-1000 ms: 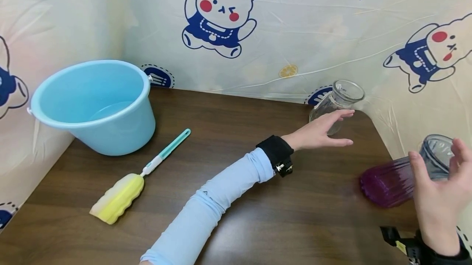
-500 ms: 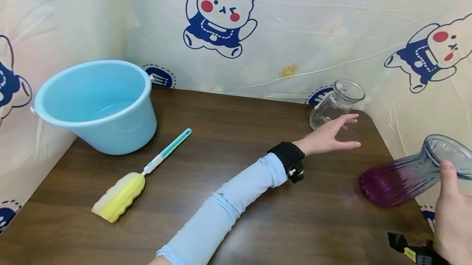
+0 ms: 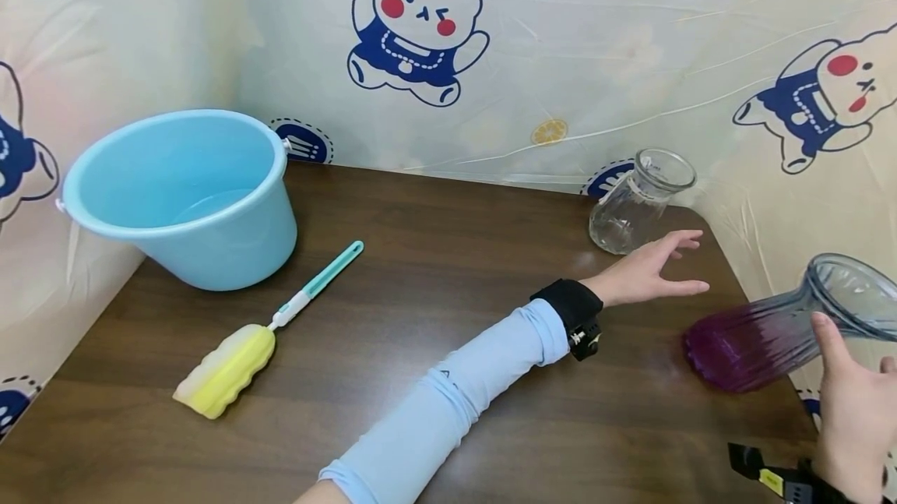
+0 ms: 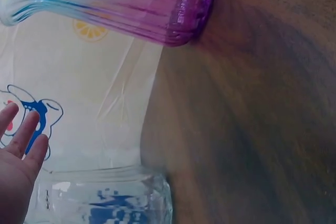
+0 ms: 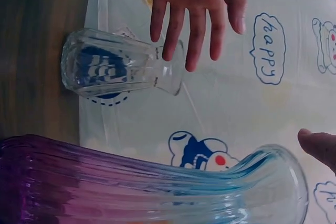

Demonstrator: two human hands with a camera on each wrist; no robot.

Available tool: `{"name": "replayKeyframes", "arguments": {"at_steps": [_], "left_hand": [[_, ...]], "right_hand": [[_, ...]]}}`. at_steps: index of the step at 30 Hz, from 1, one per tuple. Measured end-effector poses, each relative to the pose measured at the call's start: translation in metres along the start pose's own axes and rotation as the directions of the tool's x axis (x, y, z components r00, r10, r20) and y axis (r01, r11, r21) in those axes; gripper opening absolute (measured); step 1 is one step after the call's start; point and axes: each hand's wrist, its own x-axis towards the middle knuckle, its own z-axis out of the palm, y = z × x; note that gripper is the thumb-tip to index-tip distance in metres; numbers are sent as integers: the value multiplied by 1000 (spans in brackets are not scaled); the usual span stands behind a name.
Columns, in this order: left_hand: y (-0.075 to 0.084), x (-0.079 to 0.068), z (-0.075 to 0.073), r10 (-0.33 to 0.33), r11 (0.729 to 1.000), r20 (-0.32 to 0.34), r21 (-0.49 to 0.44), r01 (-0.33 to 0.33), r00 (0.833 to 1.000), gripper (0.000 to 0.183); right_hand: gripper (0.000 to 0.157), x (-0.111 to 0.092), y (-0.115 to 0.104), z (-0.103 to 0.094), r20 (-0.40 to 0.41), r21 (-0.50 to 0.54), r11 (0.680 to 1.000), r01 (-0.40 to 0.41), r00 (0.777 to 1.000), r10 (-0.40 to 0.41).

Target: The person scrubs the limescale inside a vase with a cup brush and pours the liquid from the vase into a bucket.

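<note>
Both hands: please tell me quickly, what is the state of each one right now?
Left hand: open, holding nothing.
Right hand: open, near the purple vase; whether it touches cannot be told.

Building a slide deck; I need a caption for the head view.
Left hand outstretched near clear vase, right hand by purple-tinted vase; blue bucket, sponge brush at left.

Vase (image 3: 750,344): glossy, ribbed glass. Bottle (image 3: 625,216): shiny glass. Bucket (image 3: 241,259): smooth plastic. Brush head (image 3: 227,371): matt, spongy. Table (image 3: 455,255): wood-grained, satin.

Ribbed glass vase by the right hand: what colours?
The vase goes purple, pink, blue, then clear; best in right wrist view.
</note>
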Motion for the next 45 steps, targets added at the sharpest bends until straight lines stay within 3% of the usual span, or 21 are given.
{"name": "replayKeyframes", "arguments": {"at_steps": [1,4,8,11,18,21,25,29,33,37,41,45], "left_hand": [[0,1,2,-5,1000,1,-3,5,1000,72],[1,3,9,-23,1000,-4,-17,23,1000,71],[3,6,20,-56,997,-24,-50,54,998,71],[1,7,30,-81,993,-16,-84,79,997,74],[0,9,50,-125,987,37,-92,128,991,77],[3,13,56,-158,982,50,-97,162,986,75],[6,18,64,-202,976,81,-65,207,976,73],[8,22,74,-228,973,112,-15,231,967,73],[9,23,88,-203,979,125,21,202,971,73],[13,22,99,-164,985,140,76,155,976,72],[15,24,102,-150,983,140,127,132,979,71],[15,27,102,-140,979,146,167,115,979,71]], "right_hand": [[80,0,1,1,4,8,999,-43,999,43],[81,4,8,5,-3,24,997,-72,997,72],[80,13,21,13,-22,55,998,5,1000,-4],[81,27,40,21,-8,127,992,8,1000,-7],[90,56,81,35,41,321,944,-75,997,65],[91,53,78,38,45,317,947,-57,998,45],[86,34,49,35,74,239,971,4,997,-22],[85,24,31,34,77,253,966,57,994,-79],[86,24,28,36,70,312,949,54,994,-80],[86,24,31,37,69,299,954,24,997,-46],[84,23,31,38,79,234,972,-5,997,-14],[84,25,31,38,88,232,972,-25,996,4]]}}
